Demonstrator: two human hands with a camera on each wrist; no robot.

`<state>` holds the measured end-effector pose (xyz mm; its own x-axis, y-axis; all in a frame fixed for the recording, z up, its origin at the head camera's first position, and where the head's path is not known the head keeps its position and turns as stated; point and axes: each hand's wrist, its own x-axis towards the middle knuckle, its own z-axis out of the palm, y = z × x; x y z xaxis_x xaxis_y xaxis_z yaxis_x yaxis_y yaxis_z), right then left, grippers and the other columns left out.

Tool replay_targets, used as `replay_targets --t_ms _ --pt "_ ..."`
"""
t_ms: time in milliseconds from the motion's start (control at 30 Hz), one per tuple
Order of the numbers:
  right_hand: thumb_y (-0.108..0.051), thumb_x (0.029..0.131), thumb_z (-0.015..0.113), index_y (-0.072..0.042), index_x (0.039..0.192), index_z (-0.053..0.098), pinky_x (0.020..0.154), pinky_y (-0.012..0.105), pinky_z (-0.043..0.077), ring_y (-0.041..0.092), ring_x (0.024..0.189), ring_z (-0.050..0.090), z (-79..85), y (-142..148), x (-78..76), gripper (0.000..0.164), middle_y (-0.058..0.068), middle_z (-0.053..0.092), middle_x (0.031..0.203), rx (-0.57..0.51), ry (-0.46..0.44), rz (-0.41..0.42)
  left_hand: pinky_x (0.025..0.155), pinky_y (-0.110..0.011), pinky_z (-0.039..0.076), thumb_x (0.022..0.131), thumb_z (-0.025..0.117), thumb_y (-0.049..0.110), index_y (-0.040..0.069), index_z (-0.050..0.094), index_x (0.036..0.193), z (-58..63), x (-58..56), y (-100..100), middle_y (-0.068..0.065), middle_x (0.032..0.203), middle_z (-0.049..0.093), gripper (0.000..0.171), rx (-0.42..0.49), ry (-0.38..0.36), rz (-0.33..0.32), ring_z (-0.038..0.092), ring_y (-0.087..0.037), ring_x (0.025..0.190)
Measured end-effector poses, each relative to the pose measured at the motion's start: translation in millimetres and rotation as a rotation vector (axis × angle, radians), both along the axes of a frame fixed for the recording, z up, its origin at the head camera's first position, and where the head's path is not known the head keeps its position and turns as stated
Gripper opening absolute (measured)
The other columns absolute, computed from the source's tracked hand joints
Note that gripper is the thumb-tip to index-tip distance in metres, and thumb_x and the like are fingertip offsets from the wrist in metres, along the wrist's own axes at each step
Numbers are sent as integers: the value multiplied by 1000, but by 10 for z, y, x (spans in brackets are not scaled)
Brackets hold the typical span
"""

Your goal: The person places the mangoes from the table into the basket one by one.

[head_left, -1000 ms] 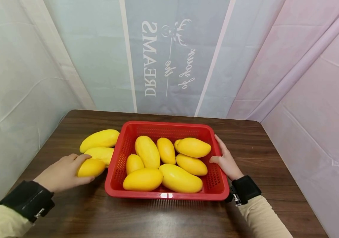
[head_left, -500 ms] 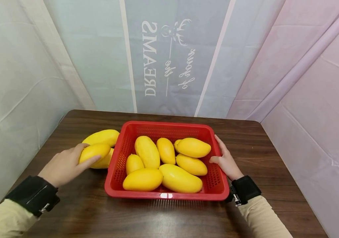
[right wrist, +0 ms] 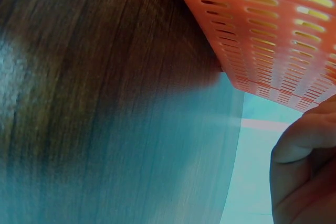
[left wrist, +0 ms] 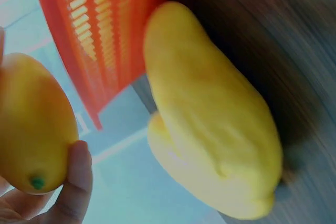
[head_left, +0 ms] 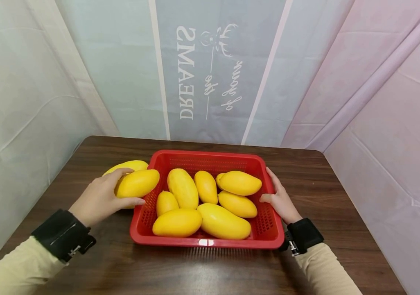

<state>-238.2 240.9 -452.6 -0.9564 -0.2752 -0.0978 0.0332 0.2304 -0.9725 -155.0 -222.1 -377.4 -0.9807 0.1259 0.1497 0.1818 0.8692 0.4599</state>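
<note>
My left hand (head_left: 101,196) grips a yellow mango (head_left: 138,183) at the left rim of a red perforated basket (head_left: 206,242). In the left wrist view that held mango (left wrist: 34,124) shows a small green stem spot between thumb and fingers. Several mangoes, such as a large one (head_left: 224,221) at the front, lie inside the basket. My right hand (head_left: 281,200) holds the basket's right rim, thumb inside and fingers outside. Left of the basket, a loose mango (head_left: 132,165) lies partly hidden behind the held one; the left wrist view shows two mangoes (left wrist: 210,114) there.
The basket stands on a dark wooden table (head_left: 202,272). A printed cloth backdrop (head_left: 213,73) hangs behind the table, with pale cloth walls (head_left: 398,123) on both sides.
My left hand has lifted the mango from the table and carried it right and upward to the basket's left rim. The right hand and basket have stayed put.
</note>
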Motion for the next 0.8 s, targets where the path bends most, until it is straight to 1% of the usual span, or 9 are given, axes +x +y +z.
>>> replay_targets --t_ms 133,267,367,500,600,800 --pt "1 89 52 -27 160 4 91 52 54 46 131 48 2 -3 3 91 20 27 157 -1 1 1 90 -53 52 73 75 66 6 50 136 -2 -33 80 -14 120 63 90 41 19 -42 57 -28 102" --pt "1 89 52 -27 160 4 91 52 54 46 130 48 3 -4 4 91 21 28 157 -1 5 2 92 -52 53 76 80 55 8 52 135 -27 -69 133 -11 120 63 81 61 61 -81 58 -26 102" --pt "1 89 52 -26 160 4 91 52 54 46 130 48 0 -4 2 90 20 28 157 -4 6 4 93 -53 52 76 81 50 9 53 136 -36 -82 166 -10 123 63 78 60 79 -97 57 -26 104" --pt "1 89 52 -26 160 4 92 52 53 45 131 47 -1 -3 2 90 20 27 157 -9 5 6 96 -54 50 77 82 47 9 53 138 -38 -96 206 -10 126 62 77 53 79 -122 56 -29 108" --pt "1 89 52 -26 160 4 92 52 53 46 131 47 -3 -3 0 91 20 27 157 -10 5 5 97 -55 49 78 83 41 10 52 139 -38 -104 241 -11 128 62 76 43 70 -138 55 -30 111" --pt "1 88 52 -27 160 3 92 52 53 45 132 46 3 -8 0 92 20 26 158 -11 0 2 97 -56 48 77 84 37 13 52 140 -54 -113 324 -14 129 61 74 2 58 -150 55 -33 113"
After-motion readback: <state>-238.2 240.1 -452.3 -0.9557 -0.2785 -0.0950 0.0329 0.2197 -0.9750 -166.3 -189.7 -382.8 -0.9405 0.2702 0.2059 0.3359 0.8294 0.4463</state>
